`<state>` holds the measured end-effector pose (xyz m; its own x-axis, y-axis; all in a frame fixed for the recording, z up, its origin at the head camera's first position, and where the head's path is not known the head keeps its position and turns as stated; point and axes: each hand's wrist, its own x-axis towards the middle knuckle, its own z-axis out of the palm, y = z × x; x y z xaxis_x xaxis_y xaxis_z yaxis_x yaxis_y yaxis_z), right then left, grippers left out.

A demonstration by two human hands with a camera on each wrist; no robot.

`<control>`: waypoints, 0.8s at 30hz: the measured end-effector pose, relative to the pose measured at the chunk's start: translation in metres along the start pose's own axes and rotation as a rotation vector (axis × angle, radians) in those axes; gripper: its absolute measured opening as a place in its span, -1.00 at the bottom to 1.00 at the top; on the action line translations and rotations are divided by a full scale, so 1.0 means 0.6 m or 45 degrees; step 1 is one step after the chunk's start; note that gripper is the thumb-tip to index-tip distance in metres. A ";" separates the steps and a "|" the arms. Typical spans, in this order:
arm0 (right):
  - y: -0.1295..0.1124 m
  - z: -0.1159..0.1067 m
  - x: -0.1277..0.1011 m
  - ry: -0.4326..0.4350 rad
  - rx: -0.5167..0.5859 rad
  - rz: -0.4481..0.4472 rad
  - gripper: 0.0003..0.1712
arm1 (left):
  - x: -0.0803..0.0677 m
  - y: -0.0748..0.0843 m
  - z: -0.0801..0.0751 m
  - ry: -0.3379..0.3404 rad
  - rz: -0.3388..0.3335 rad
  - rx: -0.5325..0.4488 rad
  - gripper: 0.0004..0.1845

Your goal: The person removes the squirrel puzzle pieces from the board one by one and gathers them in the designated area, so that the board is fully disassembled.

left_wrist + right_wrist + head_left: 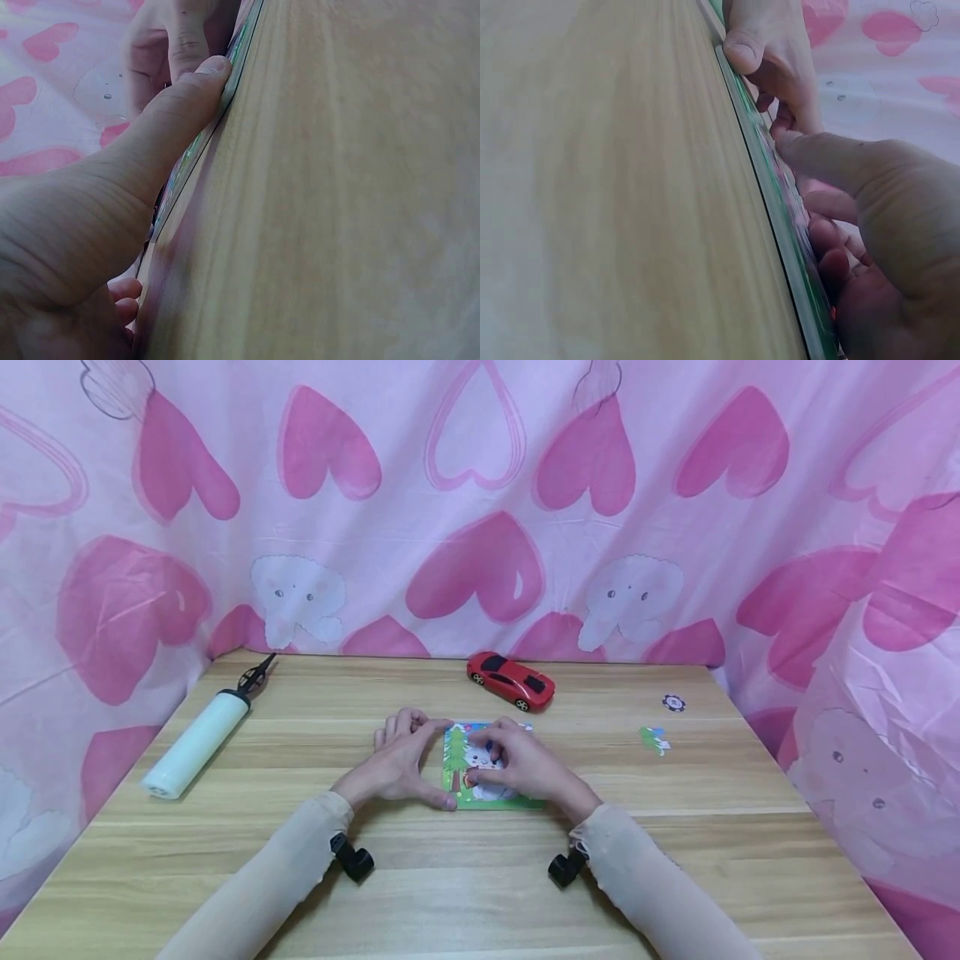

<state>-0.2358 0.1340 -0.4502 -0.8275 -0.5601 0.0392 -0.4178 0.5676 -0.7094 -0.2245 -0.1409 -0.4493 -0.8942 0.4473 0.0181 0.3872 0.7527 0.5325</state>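
A small jigsaw puzzle [493, 805] with a green border, a tree and a white cartoon animal lies flat on the table. My left hand [397, 766] spans its left side, thumb at the near corner and index finger near the far corner. In the left wrist view the left thumb [199, 94] rests on the board's edge. Over the picture is my right hand [536, 768], thumb and index finger curved toward each other with fingertips down on it. The right thumb [817, 154] meets the surface in the right wrist view; I cannot tell whether it pinches a piece.
A loose puzzle piece [655, 740] and a small round chip [673, 702] lie to the right. Behind the puzzle stands a red toy car [512, 680]. At the left lies a pale hand pump [197, 745] with a black tip. A pink heart-patterned curtain [480, 560] encloses the wooden table.
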 end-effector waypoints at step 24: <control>-0.017 0.003 0.003 -0.012 -0.005 0.031 -0.49 | -0.002 0.003 -0.002 0.005 0.012 0.001 0.45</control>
<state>-0.2323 0.1259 -0.4442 -0.8340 -0.5516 0.0154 -0.3989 0.5834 -0.7075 -0.2232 -0.1407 -0.4475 -0.8914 0.4525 0.0261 0.3957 0.7488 0.5317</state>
